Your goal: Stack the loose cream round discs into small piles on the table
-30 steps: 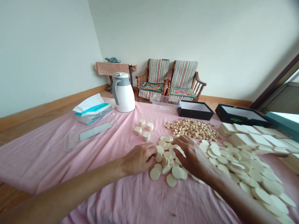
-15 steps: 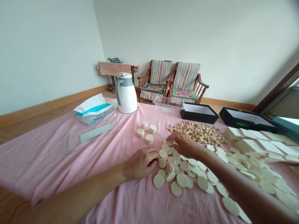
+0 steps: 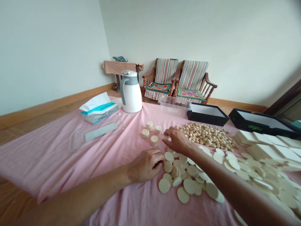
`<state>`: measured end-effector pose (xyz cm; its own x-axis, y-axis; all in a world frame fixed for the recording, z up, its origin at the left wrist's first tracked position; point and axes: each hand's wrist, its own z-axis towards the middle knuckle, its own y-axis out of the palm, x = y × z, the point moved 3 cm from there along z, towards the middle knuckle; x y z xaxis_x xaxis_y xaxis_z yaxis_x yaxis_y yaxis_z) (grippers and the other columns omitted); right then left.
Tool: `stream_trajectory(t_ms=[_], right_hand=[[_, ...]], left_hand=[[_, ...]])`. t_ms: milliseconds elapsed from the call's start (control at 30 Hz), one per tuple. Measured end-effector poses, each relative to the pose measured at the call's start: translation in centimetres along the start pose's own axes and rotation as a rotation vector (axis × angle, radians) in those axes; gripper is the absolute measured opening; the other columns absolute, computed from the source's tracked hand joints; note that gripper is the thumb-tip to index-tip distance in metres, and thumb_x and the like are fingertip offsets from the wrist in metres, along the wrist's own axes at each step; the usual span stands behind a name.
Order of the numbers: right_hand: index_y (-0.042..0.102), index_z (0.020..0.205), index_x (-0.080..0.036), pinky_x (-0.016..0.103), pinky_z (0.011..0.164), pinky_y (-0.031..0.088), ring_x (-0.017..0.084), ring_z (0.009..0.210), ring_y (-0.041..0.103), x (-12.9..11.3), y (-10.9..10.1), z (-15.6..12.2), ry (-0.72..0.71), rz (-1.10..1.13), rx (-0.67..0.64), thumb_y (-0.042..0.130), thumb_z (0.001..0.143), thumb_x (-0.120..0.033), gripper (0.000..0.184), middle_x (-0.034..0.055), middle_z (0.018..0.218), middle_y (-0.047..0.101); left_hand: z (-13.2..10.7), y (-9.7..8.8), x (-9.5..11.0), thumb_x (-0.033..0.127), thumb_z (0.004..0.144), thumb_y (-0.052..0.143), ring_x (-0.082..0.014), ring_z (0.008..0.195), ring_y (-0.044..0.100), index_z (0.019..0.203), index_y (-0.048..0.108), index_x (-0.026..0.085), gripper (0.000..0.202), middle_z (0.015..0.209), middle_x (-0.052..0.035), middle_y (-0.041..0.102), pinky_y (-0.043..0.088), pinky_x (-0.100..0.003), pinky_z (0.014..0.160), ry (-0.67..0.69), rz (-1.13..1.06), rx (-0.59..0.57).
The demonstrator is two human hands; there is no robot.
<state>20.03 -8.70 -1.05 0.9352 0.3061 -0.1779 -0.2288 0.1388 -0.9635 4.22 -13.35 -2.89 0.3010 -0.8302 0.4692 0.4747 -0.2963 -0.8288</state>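
Note:
My left hand (image 3: 147, 164) rests curled on the pink cloth (image 3: 105, 175), its fingertips pinched against the cream round discs (image 3: 185, 179) spread flat before me. My right hand (image 3: 176, 140) reaches farther out, fingers closed on a small stack of discs (image 3: 165, 137) held just above the cloth, right beside three short stacks of discs (image 3: 150, 133). Behind the right hand lies a heap of small tan beads (image 3: 207, 135).
A white jug (image 3: 130, 92), a tissue pack (image 3: 100, 110), a clear lid with a grey strip (image 3: 98, 133) and a clear tub (image 3: 175, 105) stand at the back. Two black boxes (image 3: 207, 114) and piles of cream square plates (image 3: 265, 147) lie to the right.
My right hand has lifted off the loose discs and moved forward and left to the short stacks, carrying a few discs. The left hand has stayed at the discs' edge.

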Motion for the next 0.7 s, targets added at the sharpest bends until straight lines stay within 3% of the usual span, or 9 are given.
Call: stream_trajectory(t_ms=[100, 200, 267, 400, 500, 700], right_hand=[[0.066, 0.094, -0.015, 0.028, 0.072, 0.042, 0.019, 0.080, 0.060, 0.0, 0.4, 0.2, 0.031, -0.025, -0.033, 0.058, 0.082, -0.033, 0.024, 0.0101, 0.088, 0.063], [0.067, 0.097, -0.015, 0.027, 0.073, 0.042, 0.018, 0.081, 0.061, 0.9, -0.6, 0.2, 0.037, 0.040, -0.026, 0.054, 0.085, -0.034, 0.026, 0.0105, 0.091, 0.065], [0.068, 0.093, -0.015, 0.026, 0.072, 0.043, 0.017, 0.078, 0.062, 1.8, -1.8, 0.0, 0.040, 0.069, -0.036, 0.051, 0.086, -0.030, 0.023, 0.0091, 0.090, 0.067], [0.069, 0.093, -0.015, 0.027, 0.074, 0.044, 0.019, 0.081, 0.063, 3.1, -3.4, -1.1, 0.031, 0.025, -0.153, 0.059, 0.073, -0.016, 0.023, 0.0078, 0.090, 0.070], [0.068, 0.100, -0.014, 0.030, 0.079, 0.044, 0.023, 0.089, 0.063, 3.3, -3.3, -2.1, 0.027, -0.019, -0.231, 0.062, 0.069, -0.018, 0.032, 0.0100, 0.099, 0.069], [0.068, 0.095, -0.018, 0.032, 0.077, 0.041, 0.025, 0.091, 0.061, 3.5, -2.4, -3.3, 0.039, -0.087, -0.248, 0.058, 0.074, -0.029, 0.026, 0.0086, 0.097, 0.068]], left_hand=[[0.0, 0.0, 0.0, 0.005, 0.078, 0.047, -0.0149, 0.079, 0.055, 0.083, 0.059, 0.016, 0.017, 0.083, -0.0033, 0.060, 0.044, -0.025, 0.073, -0.005, -0.005, 0.009], [0.1, -0.2, 0.1, 0.004, 0.078, 0.047, -0.0151, 0.079, 0.055, 0.083, 0.059, 0.016, 0.017, 0.082, -0.0034, 0.060, 0.044, -0.025, 0.073, -0.007, -0.013, 0.004], [0.1, -0.3, 0.2, 0.004, 0.078, 0.047, -0.0150, 0.078, 0.055, 0.082, 0.060, 0.015, 0.017, 0.081, -0.0036, 0.060, 0.044, -0.025, 0.073, -0.010, -0.016, -0.001], [0.2, -0.4, 0.3, 0.004, 0.077, 0.047, -0.0150, 0.078, 0.056, 0.082, 0.060, 0.014, 0.018, 0.082, -0.0039, 0.060, 0.044, -0.025, 0.074, -0.008, -0.017, -0.008], [0.2, -0.4, 0.3, 0.004, 0.077, 0.047, -0.0151, 0.079, 0.056, 0.083, 0.061, 0.015, 0.019, 0.083, -0.0040, 0.061, 0.044, -0.025, 0.074, -0.007, -0.017, -0.006], [0.2, -0.4, 0.3, 0.004, 0.077, 0.047, -0.0151, 0.080, 0.056, 0.083, 0.061, 0.014, 0.019, 0.082, -0.0043, 0.061, 0.043, -0.024, 0.074, -0.015, -0.027, -0.005]])
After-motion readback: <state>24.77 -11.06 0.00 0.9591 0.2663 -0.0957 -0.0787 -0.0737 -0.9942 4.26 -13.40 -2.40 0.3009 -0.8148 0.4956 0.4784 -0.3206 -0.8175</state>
